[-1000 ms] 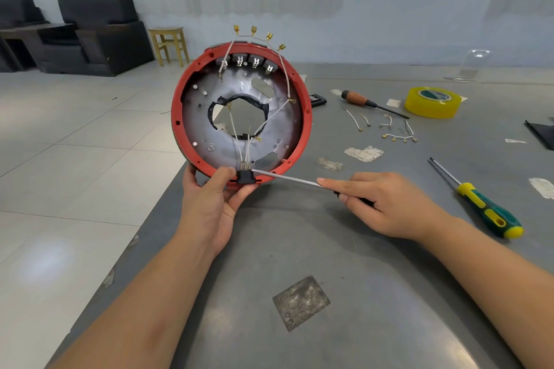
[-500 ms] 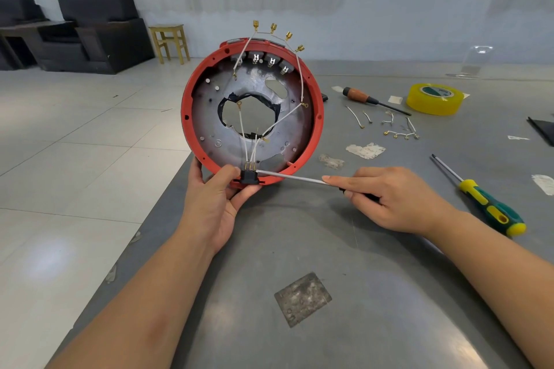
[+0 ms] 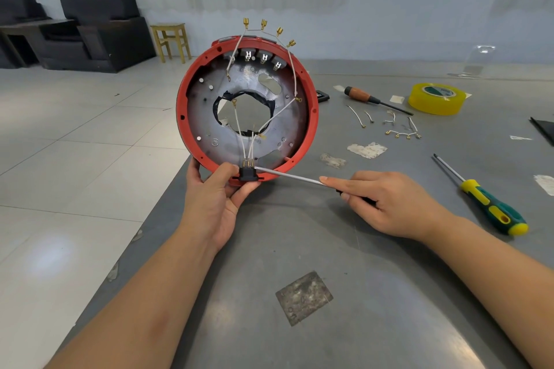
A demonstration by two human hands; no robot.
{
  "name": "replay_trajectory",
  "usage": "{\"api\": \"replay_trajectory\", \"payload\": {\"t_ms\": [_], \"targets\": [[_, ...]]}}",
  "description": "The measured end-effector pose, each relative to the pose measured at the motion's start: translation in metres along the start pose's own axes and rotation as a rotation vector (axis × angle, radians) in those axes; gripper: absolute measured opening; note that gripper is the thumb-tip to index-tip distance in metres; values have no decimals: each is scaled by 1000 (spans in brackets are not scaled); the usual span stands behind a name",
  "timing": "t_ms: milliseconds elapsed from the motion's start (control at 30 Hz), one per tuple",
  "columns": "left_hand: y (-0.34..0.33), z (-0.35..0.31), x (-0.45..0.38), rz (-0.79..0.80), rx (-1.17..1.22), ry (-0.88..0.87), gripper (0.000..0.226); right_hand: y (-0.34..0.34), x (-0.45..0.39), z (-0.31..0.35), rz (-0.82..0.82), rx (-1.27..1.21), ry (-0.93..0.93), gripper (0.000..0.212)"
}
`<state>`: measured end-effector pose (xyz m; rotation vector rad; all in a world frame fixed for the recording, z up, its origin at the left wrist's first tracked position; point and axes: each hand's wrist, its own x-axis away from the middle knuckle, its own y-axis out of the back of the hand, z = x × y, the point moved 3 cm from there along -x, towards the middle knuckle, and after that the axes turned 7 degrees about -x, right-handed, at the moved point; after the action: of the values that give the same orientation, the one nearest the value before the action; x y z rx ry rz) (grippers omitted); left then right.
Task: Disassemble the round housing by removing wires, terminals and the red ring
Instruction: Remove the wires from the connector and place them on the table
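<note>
Red ring still wrapping the round housing, whole thing being held up on edge at the near-left corner of the grey metal table, open side facing the camera. Left hand gripping it from below, thumb curled over the rim right beside the black connector block, other fingers wrapping round the back and mostly hidden, only tips peeking out at the left edge. Right hand pinching a thin screwdriver, index finger lying straight along the shaft, remaining fingers curling round the dark handle, which is nearly all buried in the palm. Tip touching the right side of the connector block, but not really making out whether it's wedged in or just resting against it. White wires running up from the block, fanning across the grey plate and poking above the rim with brass terminals on the ends. Back of the housing not showing at all. Lying further right on the table: loose wire bits, wooden-handled screwdriver, yellow tape roll, green-and-yellow screwdriver. Something small and black sitting just behind the ring, mostly covered, can't tell what. Dark object at the far right getting cut off by the frame edge.
</note>
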<state>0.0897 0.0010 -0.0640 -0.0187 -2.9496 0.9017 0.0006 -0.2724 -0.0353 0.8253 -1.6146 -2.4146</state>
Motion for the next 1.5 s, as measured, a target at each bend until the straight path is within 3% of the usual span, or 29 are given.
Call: {"api": "replay_trajectory", "payload": {"t_ms": [233, 1100, 1333, 1500], "targets": [[3, 1, 0, -20, 65, 16, 65, -5, -4, 5, 4, -22, -16, 49], [-3, -1, 3, -16, -61, 12, 65, 3, -1, 2, -11, -81, -101, 44], [-1, -4, 3, -61, -50, 25, 68, 12, 3, 2, 17, -38, -184, 31], [0, -6, 5, -65, -49, 33, 68, 17, 2, 6, 86, 79, -171, 37]]}}
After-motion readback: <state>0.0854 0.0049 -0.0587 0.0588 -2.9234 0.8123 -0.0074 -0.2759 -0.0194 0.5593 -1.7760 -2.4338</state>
